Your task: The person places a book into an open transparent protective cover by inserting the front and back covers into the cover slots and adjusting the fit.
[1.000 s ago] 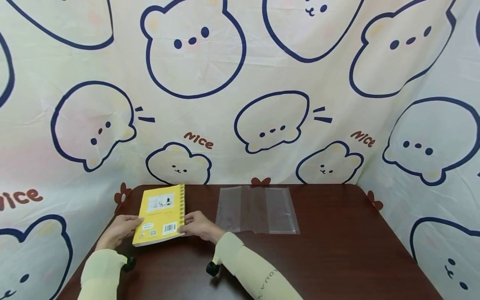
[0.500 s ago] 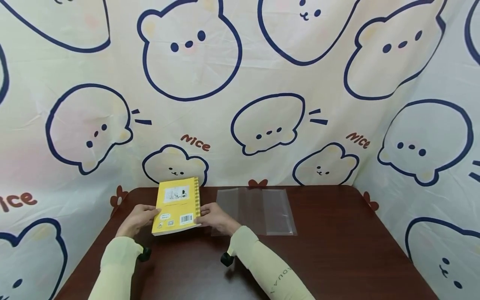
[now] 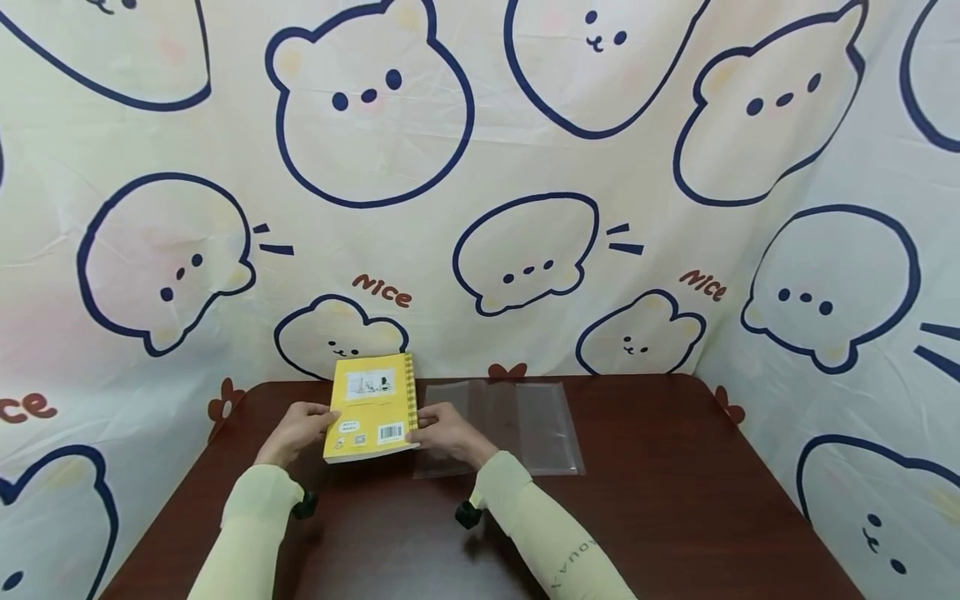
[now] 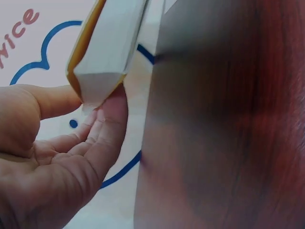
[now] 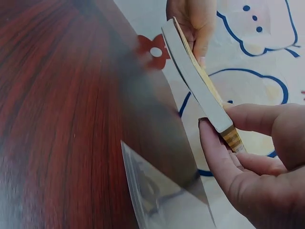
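A yellow spiral-bound notebook (image 3: 371, 408) is held up over the far left part of the table, its barcode side towards the head camera. My left hand (image 3: 298, 431) pinches its left edge, thumb on the cover and fingers behind, as the left wrist view shows. My right hand (image 3: 450, 433) grips the spiral edge low down, with the notebook's page edges (image 5: 200, 90) showing in the right wrist view. Behind my right hand, a clear plastic book cover (image 3: 536, 429) lies spread flat on the table, its left part overlapped by the hand.
The dark brown wooden table (image 3: 645, 508) ends at a patterned cloth backdrop (image 3: 517, 125) with bear outlines, which also closes in both sides. Dark wrist cameras hang under both sleeves.
Both hands have carried the notebook to the right and lifted it, so it now stands beside the clear cover. The head view has shifted slightly. The clear cover stays on the table.
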The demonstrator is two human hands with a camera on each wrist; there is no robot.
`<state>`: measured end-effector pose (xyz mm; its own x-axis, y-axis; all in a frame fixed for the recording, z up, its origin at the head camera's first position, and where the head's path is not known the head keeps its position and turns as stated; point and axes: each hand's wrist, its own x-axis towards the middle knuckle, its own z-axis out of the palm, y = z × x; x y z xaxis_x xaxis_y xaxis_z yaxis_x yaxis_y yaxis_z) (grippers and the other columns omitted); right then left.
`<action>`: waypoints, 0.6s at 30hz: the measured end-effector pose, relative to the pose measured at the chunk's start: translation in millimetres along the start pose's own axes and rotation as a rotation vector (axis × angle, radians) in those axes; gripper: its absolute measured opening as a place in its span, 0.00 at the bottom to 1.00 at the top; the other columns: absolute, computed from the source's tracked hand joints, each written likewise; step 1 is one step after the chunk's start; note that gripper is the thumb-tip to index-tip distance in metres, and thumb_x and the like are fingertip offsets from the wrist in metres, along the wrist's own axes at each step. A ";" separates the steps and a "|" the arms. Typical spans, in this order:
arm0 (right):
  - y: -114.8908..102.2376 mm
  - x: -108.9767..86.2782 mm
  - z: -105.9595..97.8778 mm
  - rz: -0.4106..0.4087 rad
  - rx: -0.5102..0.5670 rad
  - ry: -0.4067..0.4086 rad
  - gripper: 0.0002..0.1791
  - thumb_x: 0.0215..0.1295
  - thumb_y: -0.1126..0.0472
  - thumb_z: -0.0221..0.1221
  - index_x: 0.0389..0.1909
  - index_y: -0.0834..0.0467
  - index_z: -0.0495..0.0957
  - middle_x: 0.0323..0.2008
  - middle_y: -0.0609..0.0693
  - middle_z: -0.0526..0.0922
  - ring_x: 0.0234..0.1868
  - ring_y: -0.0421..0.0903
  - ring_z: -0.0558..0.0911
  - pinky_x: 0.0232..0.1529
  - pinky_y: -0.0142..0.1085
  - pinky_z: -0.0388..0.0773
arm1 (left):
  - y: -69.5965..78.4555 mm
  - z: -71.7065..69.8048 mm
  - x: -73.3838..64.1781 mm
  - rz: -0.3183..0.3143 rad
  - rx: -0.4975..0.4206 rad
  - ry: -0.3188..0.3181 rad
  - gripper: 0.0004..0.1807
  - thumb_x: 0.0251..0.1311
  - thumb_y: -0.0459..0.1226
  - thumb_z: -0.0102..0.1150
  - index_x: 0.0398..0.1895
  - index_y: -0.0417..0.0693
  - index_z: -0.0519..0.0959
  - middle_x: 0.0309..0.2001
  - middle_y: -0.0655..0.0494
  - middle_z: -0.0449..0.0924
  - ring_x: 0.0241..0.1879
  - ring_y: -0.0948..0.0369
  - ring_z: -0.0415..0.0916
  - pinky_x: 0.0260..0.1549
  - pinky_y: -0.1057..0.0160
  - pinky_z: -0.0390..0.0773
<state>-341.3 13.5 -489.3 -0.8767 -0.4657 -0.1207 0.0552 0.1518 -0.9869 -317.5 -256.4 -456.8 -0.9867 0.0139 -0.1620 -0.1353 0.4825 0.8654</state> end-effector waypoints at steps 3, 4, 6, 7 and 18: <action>3.9 -1.4 -7.2 0.002 -0.024 0.021 0.26 0.63 0.68 0.68 0.61 0.72 0.76 0.43 0.56 0.85 0.42 0.47 0.88 0.47 0.46 0.86 | -5.4 0.0 8.1 -0.007 -0.034 -0.014 0.32 0.77 0.42 0.51 0.66 0.17 0.63 0.48 0.31 0.81 0.37 0.54 0.84 0.43 0.51 0.84; 5.5 -2.0 -9.5 0.004 -0.027 0.025 0.27 0.62 0.68 0.68 0.61 0.72 0.76 0.43 0.56 0.86 0.42 0.46 0.88 0.47 0.45 0.86 | -6.8 2.6 10.1 -0.010 -0.039 -0.008 0.31 0.77 0.42 0.51 0.66 0.18 0.64 0.48 0.31 0.81 0.37 0.54 0.84 0.42 0.53 0.84; 8.0 -3.9 -13.7 0.007 -0.030 0.035 0.28 0.62 0.67 0.69 0.61 0.72 0.75 0.44 0.57 0.85 0.42 0.46 0.88 0.46 0.45 0.86 | -7.2 10.1 11.5 -0.015 -0.042 0.017 0.29 0.77 0.40 0.50 0.66 0.19 0.65 0.49 0.32 0.82 0.36 0.57 0.84 0.41 0.56 0.84; 9.1 -4.6 -15.8 0.008 -0.028 0.039 0.28 0.61 0.67 0.69 0.62 0.72 0.75 0.44 0.57 0.85 0.42 0.46 0.88 0.46 0.44 0.86 | -7.2 14.1 12.4 -0.013 -0.045 0.037 0.28 0.77 0.39 0.50 0.66 0.20 0.65 0.48 0.33 0.82 0.36 0.57 0.83 0.40 0.56 0.84; 16.4 -6.4 -31.6 0.026 -0.013 0.147 0.28 0.58 0.69 0.68 0.59 0.73 0.75 0.44 0.58 0.86 0.44 0.50 0.88 0.45 0.42 0.86 | 3.7 39.8 13.0 0.063 -0.039 0.067 0.23 0.77 0.35 0.48 0.63 0.20 0.69 0.48 0.32 0.82 0.36 0.58 0.82 0.39 0.55 0.83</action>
<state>-349.9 46.5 -501.3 -0.9355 -0.3291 -0.1284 0.0738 0.1735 -0.9821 -327.2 -219.6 -474.6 -0.9970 -0.0163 -0.0752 -0.0745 0.4481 0.8909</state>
